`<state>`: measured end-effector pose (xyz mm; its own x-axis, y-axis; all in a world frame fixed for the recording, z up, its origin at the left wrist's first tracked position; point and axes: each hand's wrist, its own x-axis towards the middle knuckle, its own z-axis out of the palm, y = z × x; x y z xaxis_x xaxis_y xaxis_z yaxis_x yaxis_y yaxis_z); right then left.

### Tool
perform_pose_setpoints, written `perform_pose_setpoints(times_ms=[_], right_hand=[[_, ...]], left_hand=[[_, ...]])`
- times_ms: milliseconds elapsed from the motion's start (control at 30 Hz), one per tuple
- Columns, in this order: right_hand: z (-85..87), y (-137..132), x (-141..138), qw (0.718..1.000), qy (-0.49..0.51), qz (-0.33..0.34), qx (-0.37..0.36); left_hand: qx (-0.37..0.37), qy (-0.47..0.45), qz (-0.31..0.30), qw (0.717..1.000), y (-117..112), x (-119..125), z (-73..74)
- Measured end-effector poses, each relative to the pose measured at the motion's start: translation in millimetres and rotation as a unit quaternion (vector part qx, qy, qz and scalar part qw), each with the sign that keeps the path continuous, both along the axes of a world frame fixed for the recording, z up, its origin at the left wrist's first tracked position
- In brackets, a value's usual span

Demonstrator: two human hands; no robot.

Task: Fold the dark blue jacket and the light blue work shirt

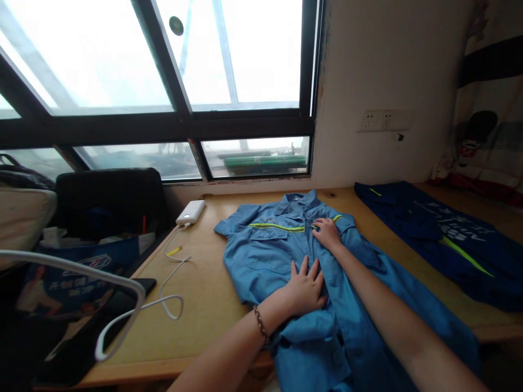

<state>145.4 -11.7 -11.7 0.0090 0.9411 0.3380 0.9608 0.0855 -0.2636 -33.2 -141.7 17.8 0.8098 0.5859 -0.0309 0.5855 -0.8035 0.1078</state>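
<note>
A blue work shirt [269,253] with a yellow-green stripe across the chest lies front up on the wooden table, collar toward the window. Its lower part comes over the near edge toward me. My left hand [306,287] rests flat on the front below the chest pocket, fingers spread. Higher up, near the button placket and stripe, my right hand [327,234] has its fingers bent together on the front edge of the shirt. The fingertips of the right hand are partly hidden, but cloth appears pinched there.
A dark blue garment [433,223] with white print lies at the right of the table [204,305]. A white power bank [190,212] with a white cable [163,299] sits at the left. A black chair [112,196] and a blue bag [69,280] stand left of the table.
</note>
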Motion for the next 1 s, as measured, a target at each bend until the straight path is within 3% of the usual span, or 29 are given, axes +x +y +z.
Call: perform_pose_setpoints(times_ms=[100, 167, 233, 300, 400, 533, 633, 767, 867, 1000], right_hand=[[2.7, -3.5, -3.9, 1.0, 0.006, -0.005, 0.025], [4.2, -3.0, -7.2, 0.999, 0.005, -0.01, 0.034], [4.4, -0.5, -9.3, 0.999, 0.021, -0.014, 0.02], [3.6, 3.5, -8.7, 0.998, 0.057, -0.023, -0.006], [2.2, 10.2, -3.0, 0.994, 0.098, -0.027, -0.033], [2.3, 13.3, 4.5, 0.993, 0.108, -0.01, -0.043], [3.1, 9.9, 4.1, 0.997, 0.072, -0.002, -0.033], [2.8, 7.2, 1.6, 0.998, 0.057, -0.011, -0.034], [1.5, 11.3, 4.5, 0.977, 0.209, -0.003, -0.042], [1.5, 19.7, 9.3, 0.902, 0.427, 0.047, -0.035]], left_hand=[[-0.056, 0.005, -0.06, 0.997, 8.7, -6.9, 23.3], [-0.119, -0.013, -0.082, 0.989, 28.9, -6.0, 37.9], [-0.172, -0.055, -0.01, 0.984, 58.6, 2.5, 46.9], [-0.144, -0.104, 0.137, 0.975, 91.3, 17.1, 47.1], [-0.054, -0.143, 0.257, 0.954, 130.5, 40.3, 30.2], [0.001, -0.172, 0.327, 0.929, 153.1, 54.8, -6.9], [0.033, -0.225, 0.332, 0.916, 157.4, 53.0, -26.9], [0.024, -0.302, 0.3, 0.904, 159.1, 47.3, -34.4], [-0.031, -0.392, 0.295, 0.871, 159.8, 46.7, -34.6], [-0.226, -0.516, 0.27, 0.781, 162.3, 48.0, -37.2]])
